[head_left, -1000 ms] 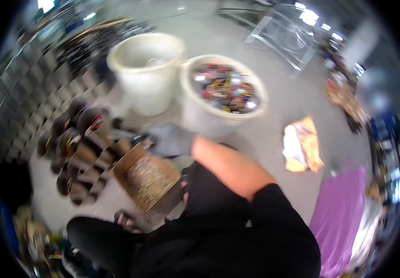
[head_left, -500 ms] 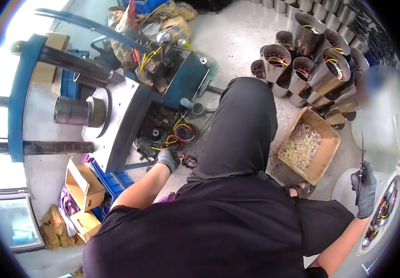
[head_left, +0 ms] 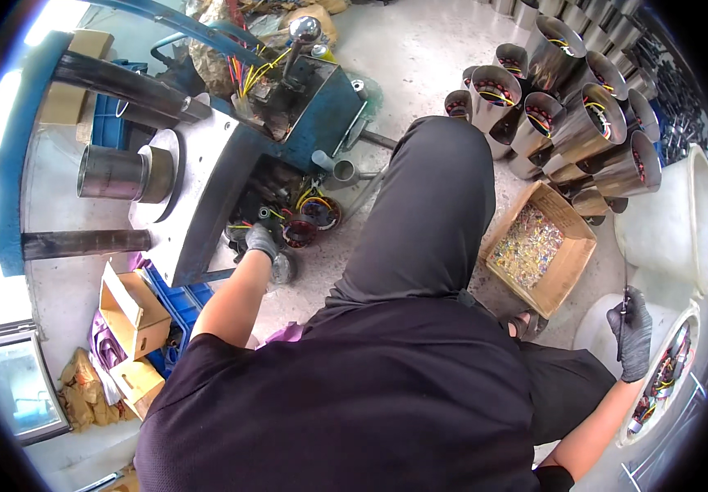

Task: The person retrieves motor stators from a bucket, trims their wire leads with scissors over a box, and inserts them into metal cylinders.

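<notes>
My left hand (head_left: 262, 240), in a grey glove, is closed by the foot of a blue press. Red and yellow wire ends (head_left: 241, 226) stick out past its fingers, and a motion-blurred ring, seemingly a wound stator (head_left: 283, 267), hangs just below the hand. Beside it, within the press base, are a dark red wound stator (head_left: 299, 232) and another stator with yellow wires (head_left: 321, 213). At the far right my gloved right hand (head_left: 634, 334) grips a long thin metal tool (head_left: 621, 328) pointing upward; its exact kind is unclear.
A cardboard box (head_left: 571, 283) of small coloured scraps lies right of my knee. Beyond it stand several metal cylinders (head_left: 579, 123) with wired stators inside. A white tub (head_left: 669, 221) and a round container of wires (head_left: 664, 377) flank my right hand. The press plate (head_left: 194, 184) carries a metal cylinder (head_left: 112, 173).
My left hand has moved left and up toward the press base, and the hanging ring has swung along with it. The right hand keeps its tool; the whole view has shifted slightly.
</notes>
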### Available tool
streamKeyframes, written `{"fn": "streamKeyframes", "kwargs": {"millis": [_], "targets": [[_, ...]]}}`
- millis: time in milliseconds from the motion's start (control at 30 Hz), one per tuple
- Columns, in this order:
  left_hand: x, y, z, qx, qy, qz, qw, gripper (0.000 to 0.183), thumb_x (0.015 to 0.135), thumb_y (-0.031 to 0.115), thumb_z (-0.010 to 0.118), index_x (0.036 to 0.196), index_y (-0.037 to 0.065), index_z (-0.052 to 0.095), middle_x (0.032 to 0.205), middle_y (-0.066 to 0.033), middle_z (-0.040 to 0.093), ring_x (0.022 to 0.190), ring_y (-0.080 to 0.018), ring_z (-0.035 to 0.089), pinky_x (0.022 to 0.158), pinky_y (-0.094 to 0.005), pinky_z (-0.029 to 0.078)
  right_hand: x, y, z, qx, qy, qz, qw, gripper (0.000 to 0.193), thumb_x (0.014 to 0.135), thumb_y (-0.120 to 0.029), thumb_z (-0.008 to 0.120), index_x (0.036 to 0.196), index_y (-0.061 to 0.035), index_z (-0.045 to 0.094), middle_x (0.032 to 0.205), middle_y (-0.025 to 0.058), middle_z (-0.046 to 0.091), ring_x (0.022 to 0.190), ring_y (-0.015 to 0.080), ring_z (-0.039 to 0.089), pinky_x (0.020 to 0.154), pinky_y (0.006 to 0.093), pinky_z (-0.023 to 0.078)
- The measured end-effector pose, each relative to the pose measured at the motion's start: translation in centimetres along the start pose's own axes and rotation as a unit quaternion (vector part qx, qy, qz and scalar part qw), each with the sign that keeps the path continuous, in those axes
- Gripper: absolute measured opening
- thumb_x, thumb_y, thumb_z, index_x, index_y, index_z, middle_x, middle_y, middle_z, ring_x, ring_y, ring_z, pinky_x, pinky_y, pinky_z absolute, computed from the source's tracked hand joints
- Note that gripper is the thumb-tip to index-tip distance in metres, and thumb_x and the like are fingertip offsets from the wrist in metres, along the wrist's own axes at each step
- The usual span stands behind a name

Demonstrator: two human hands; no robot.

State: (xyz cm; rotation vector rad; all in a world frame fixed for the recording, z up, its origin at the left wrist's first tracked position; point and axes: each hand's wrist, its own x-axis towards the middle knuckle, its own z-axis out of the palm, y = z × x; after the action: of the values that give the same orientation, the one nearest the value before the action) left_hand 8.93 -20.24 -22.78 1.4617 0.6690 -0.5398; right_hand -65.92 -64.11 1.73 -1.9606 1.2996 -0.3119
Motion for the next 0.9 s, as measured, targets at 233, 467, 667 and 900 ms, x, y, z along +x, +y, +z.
{"fn": "streamKeyframes", "kwargs": {"millis": [233,467,667,900], "targets": [[-6.3,-0.3,9.6,0.206,-0.129,0.084,0.966,0.020,0.090,0.025,0.054,0.100,0.014,0.068,0.089,-0.0076,0.068,0.086,-0.0194,0.061,0.080,-0.0345,0.051,-3.3,-2.3,-2.3,-0.018,0.052,0.056,0.997,0.054,0.076,0.001,0.077,0.127,-0.0016,0.057,0.092,0.0035,0.061,0.080,0.0126,0.056,0.073,0.0270,0.049],[-16.2,-0.1,16.7,0.253,-0.277,0.133,0.917,0.026,0.093,0.020,0.057,0.117,0.008,0.060,0.110,-0.0096,0.064,0.094,-0.0259,0.063,0.079,-0.0404,0.052,-2.2,-6.8,-3.0,-0.047,0.167,0.020,0.985,0.047,0.080,-0.016,0.075,0.123,-0.0044,0.059,0.099,0.0141,0.068,0.081,0.0227,0.066,0.074,0.0359,0.054],[-27.7,6.6,33.5,0.235,-0.482,0.571,0.622,0.023,0.101,0.017,0.050,0.101,-0.001,0.064,0.095,-0.0068,0.064,0.086,-0.0167,0.058,0.084,-0.0317,0.048,-4.4,-2.3,-5.5,-0.124,0.434,0.012,0.892,0.064,0.078,-0.037,0.079,0.127,-0.0031,0.055,0.098,0.0148,0.068,0.088,0.0292,0.068,0.080,0.0384,0.054],[-54.5,0.1,37.7,0.248,-0.694,0.557,0.383,0.012,0.093,0.004,0.054,0.103,-0.001,0.060,0.114,-0.0114,0.060,0.105,-0.0211,0.056,0.098,-0.0317,0.042,-8.4,5.3,-10.7,-0.053,0.501,0.089,0.859,0.051,0.088,-0.044,0.064,0.119,-0.0047,0.054,0.104,0.0192,0.064,0.099,0.0317,0.062,0.087,0.0415,0.048]]}}
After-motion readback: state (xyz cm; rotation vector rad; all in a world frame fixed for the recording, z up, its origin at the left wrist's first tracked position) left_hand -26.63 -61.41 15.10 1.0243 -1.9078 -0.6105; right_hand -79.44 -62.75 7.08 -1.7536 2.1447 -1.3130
